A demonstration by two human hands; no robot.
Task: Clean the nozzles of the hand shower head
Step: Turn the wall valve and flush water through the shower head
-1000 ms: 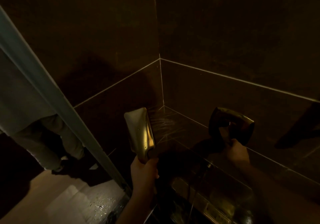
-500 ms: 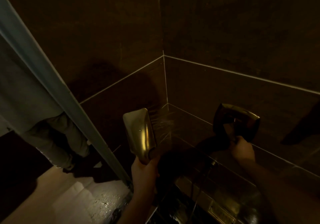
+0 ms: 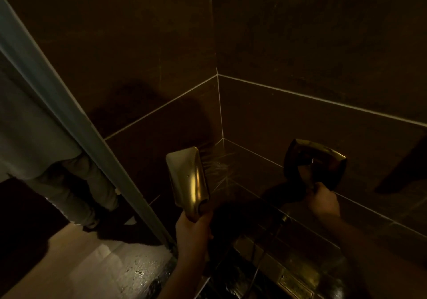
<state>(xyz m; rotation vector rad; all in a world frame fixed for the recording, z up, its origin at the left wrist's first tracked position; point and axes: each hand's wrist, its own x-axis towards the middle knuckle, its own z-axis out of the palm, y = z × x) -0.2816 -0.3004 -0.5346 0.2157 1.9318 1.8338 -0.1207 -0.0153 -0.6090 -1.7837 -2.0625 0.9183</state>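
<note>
Hand shower head upright, spraying into the tiled corner.
Left hand wrapped round its handle; the apparent right hand on the wall is only a reflection. Advice: steady grip, flush every nozzle.

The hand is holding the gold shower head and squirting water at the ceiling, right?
Not quite. The left hand does hold the gold shower head, but the head view shows its water squirting low into the corner of the dark tiled walls, not at the ceiling.
</note>
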